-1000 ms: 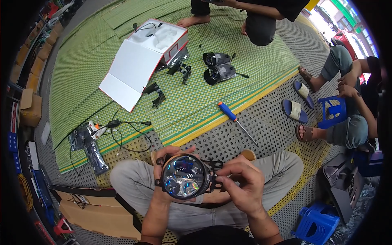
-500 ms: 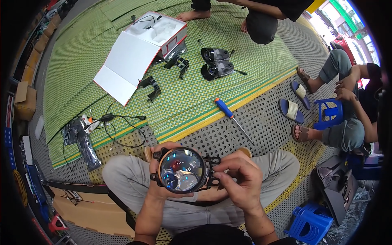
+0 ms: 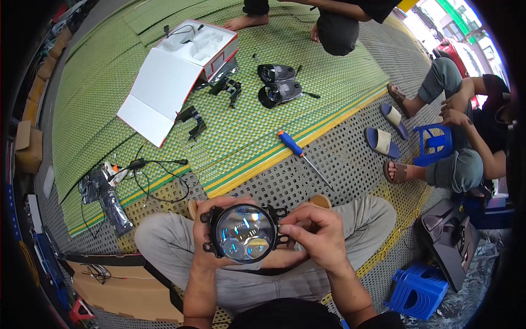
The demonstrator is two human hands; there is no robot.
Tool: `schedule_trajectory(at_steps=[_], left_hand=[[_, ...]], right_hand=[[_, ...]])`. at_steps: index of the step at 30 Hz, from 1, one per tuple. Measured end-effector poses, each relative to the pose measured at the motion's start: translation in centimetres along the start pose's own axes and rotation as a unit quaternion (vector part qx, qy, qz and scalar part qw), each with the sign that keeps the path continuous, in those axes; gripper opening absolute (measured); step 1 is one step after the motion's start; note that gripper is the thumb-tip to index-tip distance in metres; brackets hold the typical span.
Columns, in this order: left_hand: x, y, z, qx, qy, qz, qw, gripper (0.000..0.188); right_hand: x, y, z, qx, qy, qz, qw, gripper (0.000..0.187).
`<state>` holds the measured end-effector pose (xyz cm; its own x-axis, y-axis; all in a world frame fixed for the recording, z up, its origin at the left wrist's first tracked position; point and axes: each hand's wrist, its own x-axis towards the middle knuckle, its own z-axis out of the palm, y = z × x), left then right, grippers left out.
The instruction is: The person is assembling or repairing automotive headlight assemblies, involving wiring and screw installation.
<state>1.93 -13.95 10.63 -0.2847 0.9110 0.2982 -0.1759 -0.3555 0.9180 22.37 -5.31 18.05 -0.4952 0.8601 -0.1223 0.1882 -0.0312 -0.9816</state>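
A round black vehicle lamp with a glossy lens faces up in front of my lap. Behind its left side, my left hand is wrapped round the housing, its fingers mostly hidden. At the lamp's right side, my right hand pinches at the bracket tab; anything small between thumb and forefinger is hard to make out. Past the lamp, a screwdriver with a blue and orange handle lies across the mat's edge and the perforated floor.
An open white and red box stands on the green mat. Black brackets, two black lamps and cables lie about. Two other people sit at the far side and right, near slippers and a blue stool.
The lamp has tilted, so its lens faces more squarely upward and its reflections have shifted. My right fingers stay at its bracket. The whole view has shifted slightly.
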Motion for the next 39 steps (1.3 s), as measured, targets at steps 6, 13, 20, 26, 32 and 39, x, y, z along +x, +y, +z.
schedule_trajectory(at_steps=[6, 13, 20, 26, 32, 39], left_hand=[[-1.2, 0.0, 0.2, -0.001, 0.05, -0.068, 0.996, 0.073], [0.6, 0.3, 1.7, 0.097, -0.057, 0.059, 0.992, 0.066], [-1.1, -1.4, 0.5, 0.088, -0.008, 0.023, 0.996, 0.108], [-0.9, -1.5, 1.6, 0.025, 0.019, -0.008, 0.999, 0.116], [-0.8, -1.0, 1.6, 0.063, 0.016, 0.024, 0.998, 0.085], [-0.8, -0.3, 1.3, 0.098, -0.031, 0.011, 0.995, 0.085]], right_hand=[[0.4, -0.2, -1.2, 0.133, -0.088, 0.201, 0.967, 0.018], [-0.6, 1.8, -1.8, 0.059, -0.067, 0.119, 0.989, 0.022], [-1.0, 0.3, -0.3, -0.043, -0.018, 0.035, 0.998, 0.031], [-0.6, 0.2, -1.6, 0.008, -0.075, 0.062, 0.995, 0.018], [-1.2, 1.3, -0.7, 0.177, -0.052, 0.117, 0.976, 0.017], [-1.3, 2.2, 0.0, -0.012, -0.016, 0.105, 0.994, 0.027]])
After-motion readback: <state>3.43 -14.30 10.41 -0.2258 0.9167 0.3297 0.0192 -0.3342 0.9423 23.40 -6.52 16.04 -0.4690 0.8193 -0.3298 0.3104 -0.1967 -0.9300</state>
